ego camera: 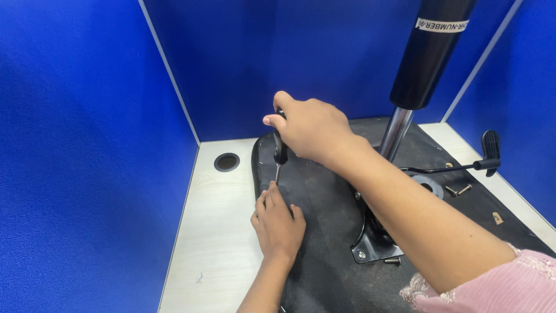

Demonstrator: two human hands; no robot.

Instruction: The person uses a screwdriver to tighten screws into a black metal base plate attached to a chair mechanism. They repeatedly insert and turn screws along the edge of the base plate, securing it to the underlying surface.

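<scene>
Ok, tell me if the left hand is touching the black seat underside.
Touching. The head view shows the left hand lying flat on the black seat underside, fingertips beside the screwdriver tip.

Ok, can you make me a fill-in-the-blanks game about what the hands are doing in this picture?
1. The right hand grips the black handle of a ____.
2. The left hand rests flat on the black chair seat, fingertips by the tool's ____.
3. The walls around the desk are coloured ____.
4. Loose bolts lie near the black ____ on the right.

Missing words: screwdriver; tip; blue; lever
</scene>
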